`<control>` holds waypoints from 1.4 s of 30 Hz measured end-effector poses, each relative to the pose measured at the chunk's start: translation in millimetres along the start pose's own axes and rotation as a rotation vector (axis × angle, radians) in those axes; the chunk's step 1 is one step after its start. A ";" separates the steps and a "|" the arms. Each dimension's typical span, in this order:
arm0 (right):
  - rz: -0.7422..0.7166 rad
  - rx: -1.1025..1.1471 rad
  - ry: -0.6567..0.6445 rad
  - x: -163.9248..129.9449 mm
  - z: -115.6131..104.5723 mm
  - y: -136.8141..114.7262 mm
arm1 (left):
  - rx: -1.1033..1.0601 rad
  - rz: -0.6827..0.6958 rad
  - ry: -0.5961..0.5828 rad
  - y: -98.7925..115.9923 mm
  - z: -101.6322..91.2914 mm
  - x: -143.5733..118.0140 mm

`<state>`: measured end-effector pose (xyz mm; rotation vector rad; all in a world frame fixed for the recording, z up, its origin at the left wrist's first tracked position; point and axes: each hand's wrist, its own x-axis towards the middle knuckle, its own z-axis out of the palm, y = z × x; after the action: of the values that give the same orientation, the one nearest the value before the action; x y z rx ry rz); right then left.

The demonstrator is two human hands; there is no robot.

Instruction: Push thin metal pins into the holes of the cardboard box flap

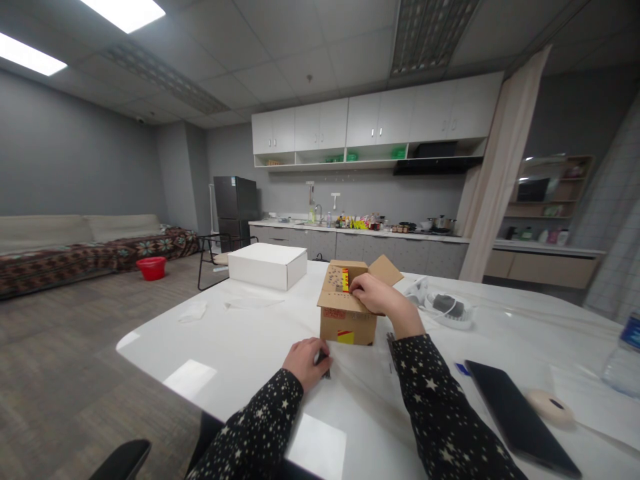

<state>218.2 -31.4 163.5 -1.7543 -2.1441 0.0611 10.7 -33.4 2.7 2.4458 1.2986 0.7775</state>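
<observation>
the fingers of our left hand [303, 363] curl around a small dark item [320, 358] (too hidden for us to name), just in front of the cardboard box [347, 328]. our right hand [373, 293] has its fingers bent down into the box's opening; whether they grasp anything, we cannot tell. the box stands upright on the white table [240, 347], flaps spread. we wear 2 black, star-patterned sleeves [260, 420]. farther out, we see a white carton [260, 270] beyond the box to the left, and a black slab [520, 417] near our right forearm.
</observation>
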 end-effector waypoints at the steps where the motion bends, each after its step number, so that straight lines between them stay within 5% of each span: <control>1: -0.002 -0.001 -0.002 0.3 0.2 0.0 | -0.001 -0.001 -0.001 0.2 -0.1 -0.2; 42: 0.009 -0.023 0.012 -0.3 -2.3 -1.8 | 0.014 -0.015 -0.014 4.1 -2.6 -1.2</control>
<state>217.3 -32.5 166.1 -1.7727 -2.1365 0.0287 11.5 -36.7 6.3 2.4451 1.3196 0.7490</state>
